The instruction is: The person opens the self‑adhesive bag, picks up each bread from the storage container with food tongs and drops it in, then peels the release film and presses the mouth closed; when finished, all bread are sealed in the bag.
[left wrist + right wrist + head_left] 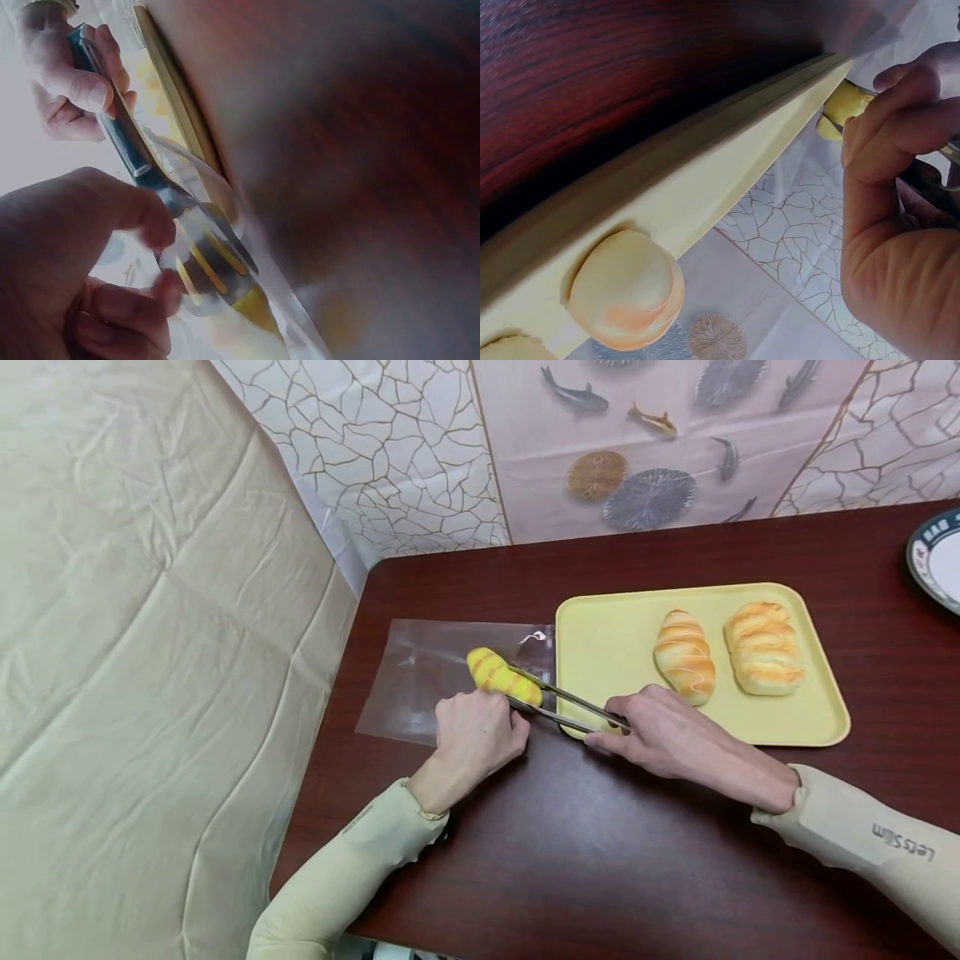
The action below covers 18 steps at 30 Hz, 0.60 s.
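Sleeves (885, 843) lay nearest me. Left of the tray (607, 643), the right hand's grip (663, 731) held tongs (581, 703) around yellow bread (491, 672), within the clear bag's (420, 668) outline. I couldn't tell whether the left grip (476, 727) pinched plastic; slack plastic could have snagged the bread, loose squeezing dropped it.

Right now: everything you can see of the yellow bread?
The yellow bread is elongated and rounded, smooth-looking, bright yellow with tan bands across it; material unclear. It sits slantwise between the ends of the tongs, left of the tray, over the clear bag; whether inside, I can't tell. The left grip overlaps its near edge in the head view, contact unclear.
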Available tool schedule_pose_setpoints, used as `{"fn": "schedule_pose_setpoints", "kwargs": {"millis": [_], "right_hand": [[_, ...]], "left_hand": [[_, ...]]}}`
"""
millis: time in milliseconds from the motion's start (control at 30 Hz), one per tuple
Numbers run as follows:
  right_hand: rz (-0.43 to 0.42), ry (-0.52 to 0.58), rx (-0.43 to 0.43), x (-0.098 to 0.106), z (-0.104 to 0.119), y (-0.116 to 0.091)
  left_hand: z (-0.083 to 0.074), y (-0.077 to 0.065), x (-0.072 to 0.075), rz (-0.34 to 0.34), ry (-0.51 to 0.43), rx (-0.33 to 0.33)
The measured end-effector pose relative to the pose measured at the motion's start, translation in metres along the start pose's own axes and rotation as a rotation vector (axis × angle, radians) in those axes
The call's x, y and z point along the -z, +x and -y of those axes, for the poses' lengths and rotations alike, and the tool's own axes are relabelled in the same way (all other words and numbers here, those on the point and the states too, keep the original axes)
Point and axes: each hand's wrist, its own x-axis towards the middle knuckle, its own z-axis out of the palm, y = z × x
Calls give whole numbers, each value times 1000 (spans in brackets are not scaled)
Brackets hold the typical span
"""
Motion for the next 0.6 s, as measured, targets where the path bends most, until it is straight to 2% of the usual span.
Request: {"fn": "schedule_pose_setpoints", "kwargs": {"millis": [133,400,500,600], "right_hand": [[-3,4,5,0,-1,0],[-1,-2,44,0,-4,4],[7,-10,67,2,-6,5],[13,-27,91,4,-7,7]], "left_hand": [[1,-1,0,9,-5,-11],[4,-7,-1,-204,-10,-121],[6,-8,0,-253,-21,-159],[7,-7,1,-273,-36,-190]]}}
